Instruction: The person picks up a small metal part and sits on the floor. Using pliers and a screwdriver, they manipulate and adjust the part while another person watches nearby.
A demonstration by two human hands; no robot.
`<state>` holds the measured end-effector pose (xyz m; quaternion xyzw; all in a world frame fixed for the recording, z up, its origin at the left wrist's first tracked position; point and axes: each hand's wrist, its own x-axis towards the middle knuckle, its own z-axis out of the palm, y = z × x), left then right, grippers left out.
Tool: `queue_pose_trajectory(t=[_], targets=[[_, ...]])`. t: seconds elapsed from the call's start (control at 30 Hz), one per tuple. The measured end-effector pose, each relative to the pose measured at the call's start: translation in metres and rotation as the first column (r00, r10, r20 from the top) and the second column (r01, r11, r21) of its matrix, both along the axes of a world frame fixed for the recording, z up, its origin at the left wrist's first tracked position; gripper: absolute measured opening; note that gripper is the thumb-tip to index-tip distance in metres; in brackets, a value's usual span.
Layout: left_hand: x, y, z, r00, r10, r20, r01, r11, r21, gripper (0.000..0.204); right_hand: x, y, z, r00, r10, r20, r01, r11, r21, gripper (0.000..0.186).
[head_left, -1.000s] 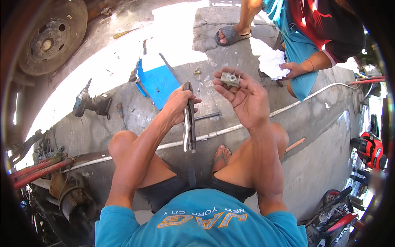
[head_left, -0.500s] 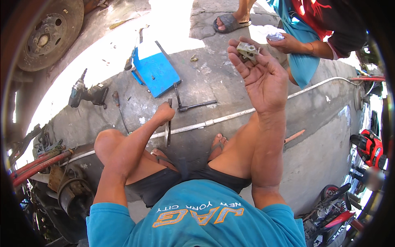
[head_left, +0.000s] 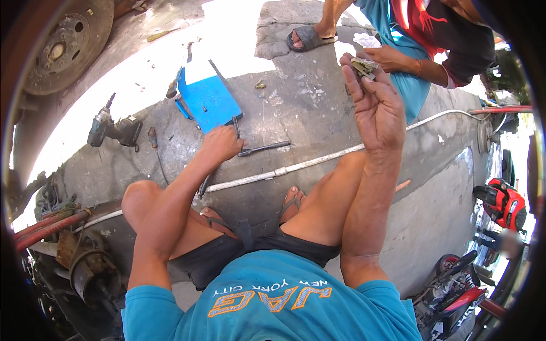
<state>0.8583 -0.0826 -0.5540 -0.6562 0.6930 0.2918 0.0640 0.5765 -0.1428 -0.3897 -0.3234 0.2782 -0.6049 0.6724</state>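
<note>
My left hand (head_left: 223,142) is closed around a dark metal hand tool (head_left: 203,186), whose lower end shows below my fist; its exact kind is hidden. It hovers by the near edge of a flat blue case (head_left: 211,105), beside a socket wrench handle (head_left: 266,149) lying on the concrete. Raised at the right, my right hand (head_left: 376,105) pinches a small pale-yellow metal part (head_left: 364,67) between fingers and thumb. Just behind that part, a co-worker's hand (head_left: 388,58) holds a crumpled white cloth (head_left: 367,40).
A cordless drill (head_left: 114,125) and a long screwdriver (head_left: 156,150) lie at the left. A white pipe (head_left: 278,172) crosses the floor before my feet. A wheel rim (head_left: 62,48) lies far left; the co-worker's sandalled foot (head_left: 311,37) is ahead. A motorcycle (head_left: 460,295) stands lower right.
My left hand has moved slightly up and left toward the blue case, tilting the tool. My right hand has closed its fingers more around the metal part and turned it.
</note>
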Motion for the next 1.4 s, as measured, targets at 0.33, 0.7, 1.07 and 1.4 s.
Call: queue_pose_trajectory(t=[0.33, 0.7, 1.07, 1.4], targets=[[0.018, -0.008, 0.12, 0.426, 0.047, -0.904, -0.415, 0.897, -0.149, 0.053, 0.066, 0.02, -0.013, 0.961, 0.272, -0.057, -0.261, 0.954, 0.147, 0.034], [0.022, 0.005, 0.126, 0.414, -0.056, -0.909, -0.397, 0.887, -0.235, 0.037, 0.107, 0.027, -0.037, 0.871, 0.483, -0.087, -0.468, 0.871, 0.147, 0.039], [0.03, 0.002, 0.119, 0.381, 0.001, -0.925, -0.422, 0.89, -0.173, 0.028, 0.119, 0.025, -0.041, 0.862, 0.468, -0.196, -0.429, 0.878, 0.21, 0.032], [0.026, -0.007, 0.103, -0.377, 0.357, -0.855, -0.276, 0.838, 0.472, 0.033, 0.127, 0.031, -0.023, 0.827, 0.284, -0.486, -0.23, 0.958, 0.17, 0.028]])
